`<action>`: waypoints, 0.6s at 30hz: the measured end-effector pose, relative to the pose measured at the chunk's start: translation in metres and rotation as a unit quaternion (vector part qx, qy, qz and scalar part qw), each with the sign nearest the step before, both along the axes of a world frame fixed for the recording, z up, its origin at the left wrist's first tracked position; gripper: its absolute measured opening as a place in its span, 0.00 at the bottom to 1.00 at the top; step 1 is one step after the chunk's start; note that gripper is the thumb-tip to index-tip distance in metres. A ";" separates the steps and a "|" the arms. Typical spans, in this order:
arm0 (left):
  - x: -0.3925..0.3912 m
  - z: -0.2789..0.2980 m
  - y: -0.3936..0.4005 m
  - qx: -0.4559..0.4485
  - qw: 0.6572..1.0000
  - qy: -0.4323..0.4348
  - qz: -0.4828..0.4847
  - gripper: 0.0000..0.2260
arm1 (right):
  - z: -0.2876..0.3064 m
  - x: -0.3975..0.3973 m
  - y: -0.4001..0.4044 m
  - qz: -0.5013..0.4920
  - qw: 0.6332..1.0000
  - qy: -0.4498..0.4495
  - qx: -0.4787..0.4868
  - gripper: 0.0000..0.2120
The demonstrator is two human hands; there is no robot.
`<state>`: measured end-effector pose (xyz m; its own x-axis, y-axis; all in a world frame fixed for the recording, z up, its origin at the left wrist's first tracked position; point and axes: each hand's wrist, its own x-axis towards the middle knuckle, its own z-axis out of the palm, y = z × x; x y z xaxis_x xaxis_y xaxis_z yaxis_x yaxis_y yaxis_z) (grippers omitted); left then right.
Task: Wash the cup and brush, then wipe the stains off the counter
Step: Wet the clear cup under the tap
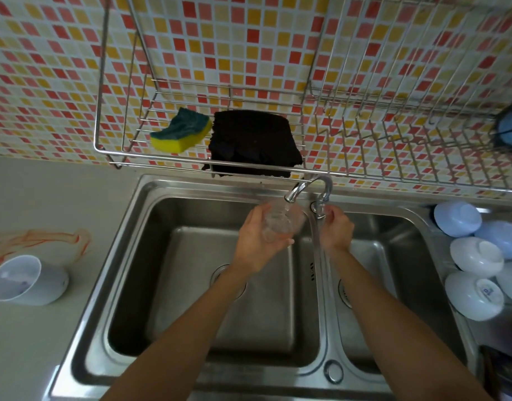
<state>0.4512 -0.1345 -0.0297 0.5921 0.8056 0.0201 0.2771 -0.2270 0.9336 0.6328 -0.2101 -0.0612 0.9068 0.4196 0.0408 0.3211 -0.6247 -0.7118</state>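
A person's left hand (256, 241) wraps a clear glass cup (279, 221), tilted under the tap spout (292, 193) above the left sink basin (191, 256). The right hand (335, 227) curls at the tap's base, its grip unclear. Orange stains (40, 241) streak the counter (60, 198) at far left.

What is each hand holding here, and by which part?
Left hand holds the clear cup around its side, under the tap. Right hand is on the tap handle.

Home kitchen for sure: double steel sink (127, 285) with a tap (299, 190), mosaic wall tiles (46, 82), wire dish rack (393, 117), sponge (179, 131), probably upturned bowls (474, 256) on the worktop (31, 198).
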 end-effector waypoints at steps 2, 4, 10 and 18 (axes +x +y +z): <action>-0.005 0.000 -0.001 -0.007 0.999 -0.007 0.039 0.36 | 0.003 -0.006 -0.006 -0.010 1.000 -0.003 0.015 0.12; -0.007 0.002 0.001 0.004 0.998 0.003 0.055 0.37 | -0.001 -0.016 -0.019 -0.021 0.999 -0.007 0.028 0.15; -0.004 0.008 0.000 0.048 0.996 0.019 0.072 0.38 | -0.058 -0.068 -0.080 0.029 0.999 -0.004 -0.030 0.26; 0.000 0.014 -0.007 0.114 0.991 0.050 0.051 0.36 | -0.102 -0.112 -0.126 0.133 0.960 -0.114 -0.218 0.33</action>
